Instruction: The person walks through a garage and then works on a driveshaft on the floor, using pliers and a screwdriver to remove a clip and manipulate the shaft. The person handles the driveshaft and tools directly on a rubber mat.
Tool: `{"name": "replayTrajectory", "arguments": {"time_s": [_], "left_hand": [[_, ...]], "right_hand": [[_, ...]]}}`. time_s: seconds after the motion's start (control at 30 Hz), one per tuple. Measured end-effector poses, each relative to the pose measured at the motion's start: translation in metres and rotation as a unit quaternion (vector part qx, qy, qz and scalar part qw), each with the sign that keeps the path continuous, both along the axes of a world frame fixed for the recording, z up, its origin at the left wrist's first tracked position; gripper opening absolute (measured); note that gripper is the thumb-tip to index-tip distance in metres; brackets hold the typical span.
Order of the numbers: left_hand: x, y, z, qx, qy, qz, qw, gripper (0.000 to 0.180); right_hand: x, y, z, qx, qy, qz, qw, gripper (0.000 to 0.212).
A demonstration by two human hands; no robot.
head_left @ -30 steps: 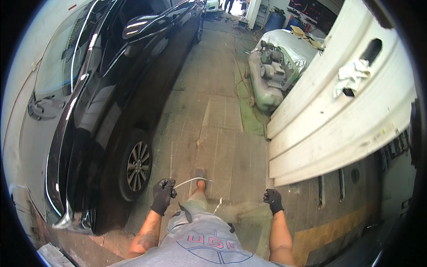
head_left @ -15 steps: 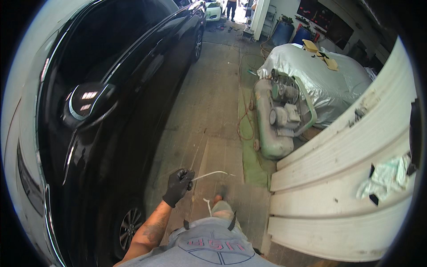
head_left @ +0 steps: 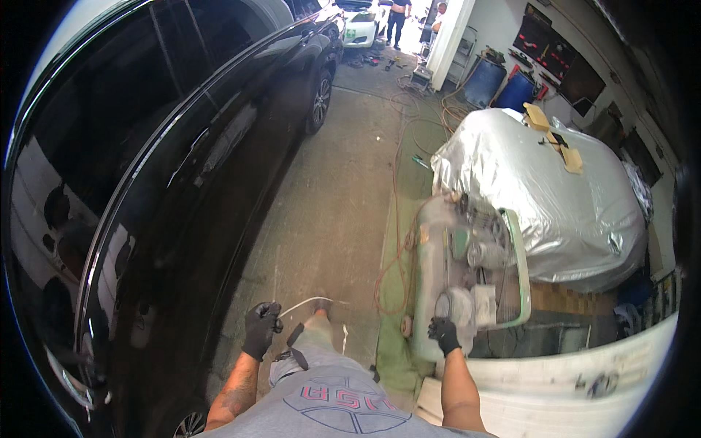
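Observation:
My left hand (head_left: 261, 330), in a black glove, is closed around one end of a thin white strip (head_left: 307, 301). The strip curves out to the right above my foot, and its far tip thins to a faint line. My right hand (head_left: 444, 336), also in a black glove, is held out at the right, its fingers loosely bent and apart with nothing seen in them. In the picture it overlaps the lower part of a green air compressor (head_left: 437, 270); whether it touches cannot be told.
A black car (head_left: 182, 255) lines the left side. At the right, a silver cover (head_left: 540, 197) lies over a large shape, with tan pieces on top. A red hose (head_left: 394, 255) runs along the floor. Blue drums (head_left: 483, 82) and a person (head_left: 397, 22) are farther off. A pale panel (head_left: 555, 387) lies low right.
I have moved forward along the car, and the compressor is nearer. My right hand has come into view. My left hand still carries the white strip.

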State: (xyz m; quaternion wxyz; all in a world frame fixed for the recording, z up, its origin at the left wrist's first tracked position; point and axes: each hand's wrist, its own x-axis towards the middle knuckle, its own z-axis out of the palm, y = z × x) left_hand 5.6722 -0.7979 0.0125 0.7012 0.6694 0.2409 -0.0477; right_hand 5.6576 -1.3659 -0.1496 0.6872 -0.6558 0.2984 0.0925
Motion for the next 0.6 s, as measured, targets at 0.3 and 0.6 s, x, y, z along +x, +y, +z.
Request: {"name": "replayTrajectory", "arguments": {"time_s": [0.3,0.6], "left_hand": [[0.315,-0.046,0.028,0.003,-0.021,-0.021,1.0,0.027],[0.632,-0.147,0.067,0.035,-0.062,-0.16,0.984,0.029]], "right_hand": [[0.167,-0.034,-0.037,-0.138,0.035,0.229,0.963,0.03],[0.253,-0.006,-0.044,-0.302,0.186,0.411,0.84,0.03]]}}
